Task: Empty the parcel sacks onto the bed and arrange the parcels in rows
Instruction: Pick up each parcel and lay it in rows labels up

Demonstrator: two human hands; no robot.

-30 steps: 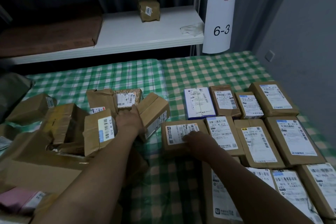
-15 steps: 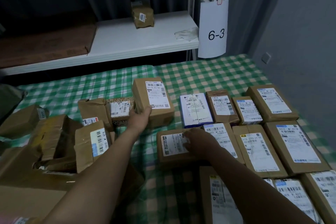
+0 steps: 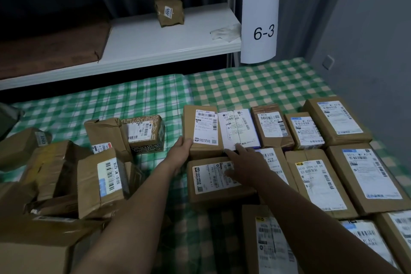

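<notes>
Fingers (image 3: pixel 186 143) of my left hand (image 3: pixel 179 154) curl round the near-left corner of the brown parcel (image 3: pixel 201 131), at the far row's left end on the bed (image 3: pixel 244 87); right hand (image 3: pixel 244 159) straight-fingered beside it. Likely stiff, light: grip edges.

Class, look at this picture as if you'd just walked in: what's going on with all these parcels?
A person is laying out cardboard parcels on a green checked bed. The left hand grips the near corner of a brown parcel at the left end of the far row, beside a white-fronted parcel. The right hand reaches forward, straight fingers touching that parcel's near edge. Neat rows fill the right side; an unsorted heap lies on the left.
</notes>
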